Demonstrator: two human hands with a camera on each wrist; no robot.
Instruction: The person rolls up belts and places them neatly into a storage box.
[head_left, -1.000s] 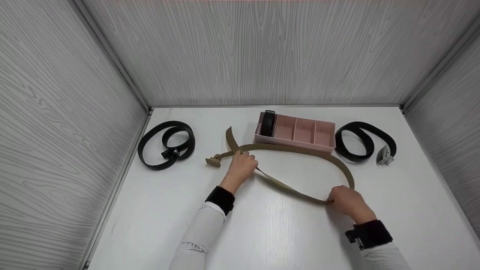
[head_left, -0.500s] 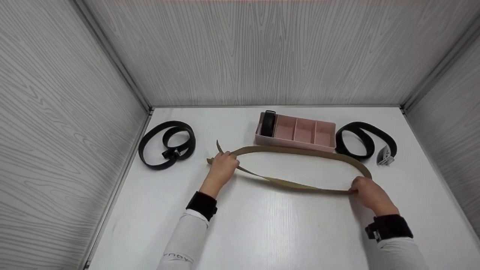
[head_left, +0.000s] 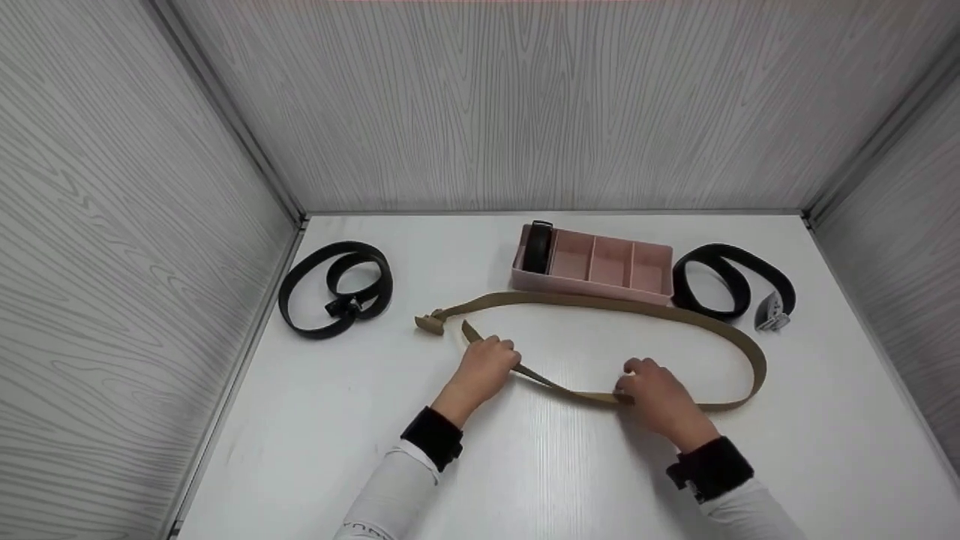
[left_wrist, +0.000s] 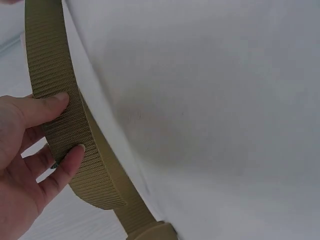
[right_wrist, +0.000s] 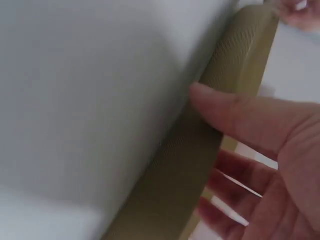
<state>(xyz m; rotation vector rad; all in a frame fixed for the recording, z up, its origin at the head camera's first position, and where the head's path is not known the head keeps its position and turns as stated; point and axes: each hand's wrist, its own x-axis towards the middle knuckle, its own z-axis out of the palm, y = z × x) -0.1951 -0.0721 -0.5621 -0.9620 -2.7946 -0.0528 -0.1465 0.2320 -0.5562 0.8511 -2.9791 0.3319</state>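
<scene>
A tan webbing belt (head_left: 585,301) lies in a long loop on the white table, its tan buckle (head_left: 430,323) at the left end. Near the belt's free tip, my left hand (head_left: 486,369) pinches the strap; the left wrist view has the thumb and a finger on the ribbed webbing (left_wrist: 50,55). Further right along the front run is my right hand (head_left: 660,397). Its thumb lies across the strap (right_wrist: 170,175) with the other fingers behind it, holding it loosely. The strap has a slight twist between the hands.
Behind the tan belt stands a pink divided box (head_left: 592,286), with a rolled black belt (head_left: 538,247) in its left compartment. Loosely coiled black belts lie at the left (head_left: 283,292) and at the right (head_left: 739,292), the latter with a silver buckle (head_left: 769,313). Panels enclose the table.
The belt's loop has widened rightward. My left hand brought the free tip forward, away from the buckle, then right. My right hand moved right, then back left along the front run.
</scene>
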